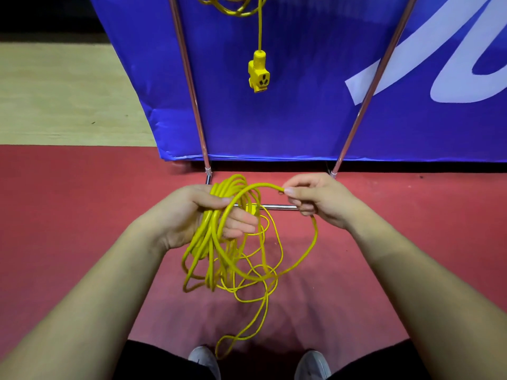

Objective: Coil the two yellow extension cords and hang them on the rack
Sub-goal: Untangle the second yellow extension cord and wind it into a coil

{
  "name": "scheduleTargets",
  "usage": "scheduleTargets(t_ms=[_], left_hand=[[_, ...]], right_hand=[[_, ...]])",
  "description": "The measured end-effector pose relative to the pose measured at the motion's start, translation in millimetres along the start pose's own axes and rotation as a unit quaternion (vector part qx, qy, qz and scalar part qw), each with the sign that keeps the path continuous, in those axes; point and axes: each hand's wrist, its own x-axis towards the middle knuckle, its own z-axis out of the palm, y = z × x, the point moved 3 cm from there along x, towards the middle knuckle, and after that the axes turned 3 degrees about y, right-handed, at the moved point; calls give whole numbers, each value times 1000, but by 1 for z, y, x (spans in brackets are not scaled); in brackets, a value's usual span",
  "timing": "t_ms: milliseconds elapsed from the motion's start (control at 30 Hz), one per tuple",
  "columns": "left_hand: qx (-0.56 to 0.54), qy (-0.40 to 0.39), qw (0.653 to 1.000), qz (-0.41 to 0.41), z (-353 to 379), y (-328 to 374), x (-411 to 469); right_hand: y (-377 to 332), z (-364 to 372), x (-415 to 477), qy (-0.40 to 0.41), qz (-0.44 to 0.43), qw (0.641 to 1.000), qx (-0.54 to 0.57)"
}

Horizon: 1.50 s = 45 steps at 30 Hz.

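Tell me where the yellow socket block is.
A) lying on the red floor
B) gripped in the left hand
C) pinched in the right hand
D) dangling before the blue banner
D: the socket block hangs in the air from the hung coil, before the blue banner; the left hand and right hand hold only the other cord.

The floor (82, 215) is dull red in the foreground, and at far left it gives way to a band of pale wood (55, 91). A metal rack (279, 206) stands on the red part on its low crossbar and two slanting poles, and the bottom edge of a blue banner (274, 127) reaches down to the floor just behind it. Slack loops of a yellow cord (247, 319) lie on the red surface, trailing back to two grey shoes (204, 360) planted at the near edge.
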Motion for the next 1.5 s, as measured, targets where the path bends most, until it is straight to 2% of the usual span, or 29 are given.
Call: scheduleTargets(t_ms=[133, 233, 333, 433, 467, 533, 633, 700, 800, 867, 1033, 1167, 1267, 1367, 1433, 1500], left_hand=[[8, -9, 1000, -8, 3, -7, 5], [26, 12, 1000, 7, -1, -8, 7], [1, 2, 999, 35, -2, -3, 5], [-84, 0, 994, 71, -11, 9, 1], [-99, 2, 992, 78, -15, 12, -1], [-80, 2, 994, 77, -23, 15, -4], [20, 20, 999, 45, -22, 9, -5], [29, 32, 999, 14, -15, 4, -2], [24, 33, 999, -10, -11, -2, 2], [50, 28, 998, -13, -11, -6, 2], [81, 18, 997, 7, -9, -13, 7], [-19, 16, 999, 45, -10, -3, 6], [-58, 35, 996, 61, -17, 8, 2], [-17, 47, 998, 42, -19, 8, 0], [8, 17, 1000, 17, -12, 4, 0], [22, -6, 1000, 5, -7, 0, 2]], right_hand=[[-34, 27, -11, -56, -59, 986, -145], [-43, 56, -14, -63, -102, 977, -177], [-38, 61, -11, -65, -81, 982, -155], [-11, 34, -10, -84, -21, 961, -264], [0, 25, -10, -89, 3, 964, -249], [13, 12, -11, -67, 26, 988, -136], [5, 9, -8, -12, -6, 1000, -17], [-9, 15, -6, -8, -37, 996, -78], [-25, 34, -10, -50, -76, 962, -257], [-31, 47, -12, -63, -90, 948, -300], [-42, 76, -13, -118, -127, 947, -271], [-18, 49, -9, -134, -55, 958, -248], [8, 17, -7, -93, -18, 979, -181], [9, 6, -6, -10, -24, 997, -77], [1, 10, -5, 3, -31, 995, -95], [-10, 23, -7, -32, -50, 986, -157]])
